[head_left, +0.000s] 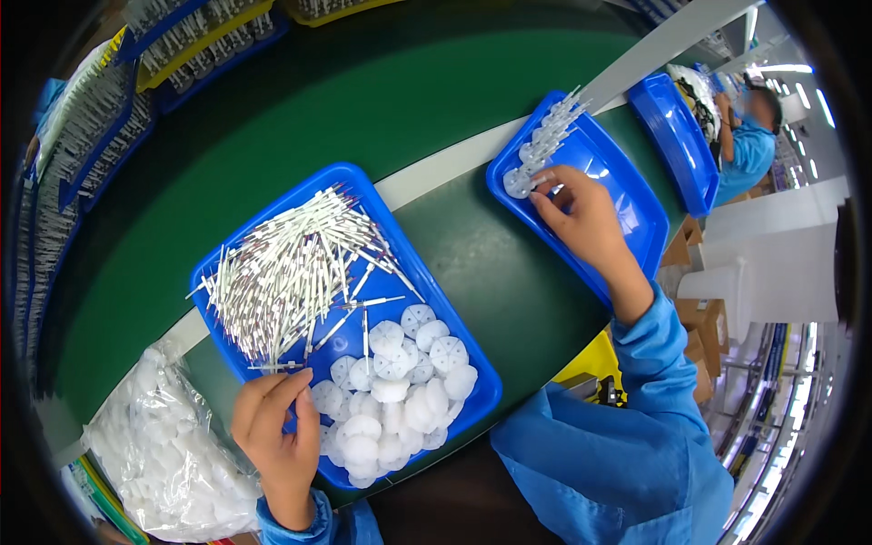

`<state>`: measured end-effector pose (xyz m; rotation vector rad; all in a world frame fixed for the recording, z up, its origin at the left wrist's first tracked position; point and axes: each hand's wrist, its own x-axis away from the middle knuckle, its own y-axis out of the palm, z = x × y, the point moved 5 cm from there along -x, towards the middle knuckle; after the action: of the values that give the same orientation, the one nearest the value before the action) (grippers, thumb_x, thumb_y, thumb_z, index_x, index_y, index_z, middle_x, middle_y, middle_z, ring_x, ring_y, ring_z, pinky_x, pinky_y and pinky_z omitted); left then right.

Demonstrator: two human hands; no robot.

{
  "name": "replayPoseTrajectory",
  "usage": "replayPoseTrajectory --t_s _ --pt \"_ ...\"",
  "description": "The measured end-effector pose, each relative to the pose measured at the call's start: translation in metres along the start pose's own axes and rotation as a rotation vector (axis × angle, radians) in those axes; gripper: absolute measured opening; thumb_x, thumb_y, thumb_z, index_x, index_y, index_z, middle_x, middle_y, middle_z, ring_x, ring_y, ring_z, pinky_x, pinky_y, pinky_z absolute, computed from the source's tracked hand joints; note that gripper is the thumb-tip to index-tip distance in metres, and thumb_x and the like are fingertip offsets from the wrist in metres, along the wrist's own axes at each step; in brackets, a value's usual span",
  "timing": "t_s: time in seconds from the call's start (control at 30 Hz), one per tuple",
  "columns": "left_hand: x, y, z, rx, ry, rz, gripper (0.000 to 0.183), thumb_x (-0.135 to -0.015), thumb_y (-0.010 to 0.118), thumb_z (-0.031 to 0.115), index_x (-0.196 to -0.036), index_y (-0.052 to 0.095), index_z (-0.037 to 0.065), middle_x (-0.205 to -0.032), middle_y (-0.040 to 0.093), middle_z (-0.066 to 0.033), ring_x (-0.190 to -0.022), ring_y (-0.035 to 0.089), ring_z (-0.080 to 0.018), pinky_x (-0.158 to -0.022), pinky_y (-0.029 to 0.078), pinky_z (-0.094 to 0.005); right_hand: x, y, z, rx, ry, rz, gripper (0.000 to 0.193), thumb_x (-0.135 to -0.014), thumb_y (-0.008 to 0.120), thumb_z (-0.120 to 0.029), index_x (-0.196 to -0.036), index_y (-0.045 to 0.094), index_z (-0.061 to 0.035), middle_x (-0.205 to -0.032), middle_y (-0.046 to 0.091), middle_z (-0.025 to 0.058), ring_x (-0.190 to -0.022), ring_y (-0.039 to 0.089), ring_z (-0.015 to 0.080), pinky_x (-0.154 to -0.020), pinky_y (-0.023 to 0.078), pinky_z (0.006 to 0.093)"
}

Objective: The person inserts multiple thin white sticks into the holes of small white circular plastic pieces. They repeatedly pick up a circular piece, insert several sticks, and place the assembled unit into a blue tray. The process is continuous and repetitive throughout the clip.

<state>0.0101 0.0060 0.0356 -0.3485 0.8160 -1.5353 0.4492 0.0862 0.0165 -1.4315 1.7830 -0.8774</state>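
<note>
Currently, the left hand (277, 436) has its thumb and fingertips drawn together on one end of a slim white stick (272, 367), pinching it at the lower edge of a heap of similar white sticks with dark ends (282, 272). That heap fills the upper part of a rectangular blue plastic tray (386, 222) on the green table (481, 254), with round translucent white discs (391, 391) piled below. The right hand (581, 218) curls its fingertips at the rim of a clear round disc (517, 183) inside another blue plastic tray (609, 177); whether it grips or merely touches, I cannot tell. Beyond that disc runs an overlapping row of clear, thin-stemmed pieces (549, 136).
</note>
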Motion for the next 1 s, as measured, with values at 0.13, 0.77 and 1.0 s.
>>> replayPoseTrajectory --t_s 0.13,0.77,1.0 --pt "0.0 0.001 0.006 0.033 -0.025 -0.086 0.028 -0.085 0.079 -0.002 -0.112 0.081 0.005 -0.103 0.074 -0.0098 -0.078 0.065 -0.0233 -0.065 0.051 -0.0335 0.01 -0.002 -0.015 -0.003 -0.102 -0.016 0.022 -0.093 0.083 -0.02 -0.108 0.077 -0.0047 -0.101 0.077 0.0114 -0.082 0.074 0.0238 -0.073 0.058 0.0359" --pt "-0.049 0.033 0.015 -0.212 0.285 -0.333 0.019 -0.085 0.085 0.021 -0.099 0.078 0.01 -0.095 0.067 -0.0082 -0.094 0.069 -0.031 -0.082 0.054 -0.0435 0.04 0.112 -0.19 0.183 -0.974 -0.094 0.012 -0.08 0.073 -0.012 -0.091 0.07 -0.0105 -0.09 0.07 0.0047 -0.086 0.07 0.0246 -0.078 0.051 0.0376" --pt "-0.053 0.018 -0.006 -0.395 0.193 -0.253 0.02 -0.082 0.086 0.013 -0.099 0.078 0.01 -0.098 0.068 -0.0077 -0.093 0.07 -0.0308 -0.081 0.056 -0.0426 0.035 0.092 -0.174 -0.221 -0.714 -0.209 0.02 -0.079 0.076 -0.001 -0.096 0.07 -0.0099 -0.092 0.071 0.0042 -0.083 0.071 0.0244 -0.077 0.052 0.0371"
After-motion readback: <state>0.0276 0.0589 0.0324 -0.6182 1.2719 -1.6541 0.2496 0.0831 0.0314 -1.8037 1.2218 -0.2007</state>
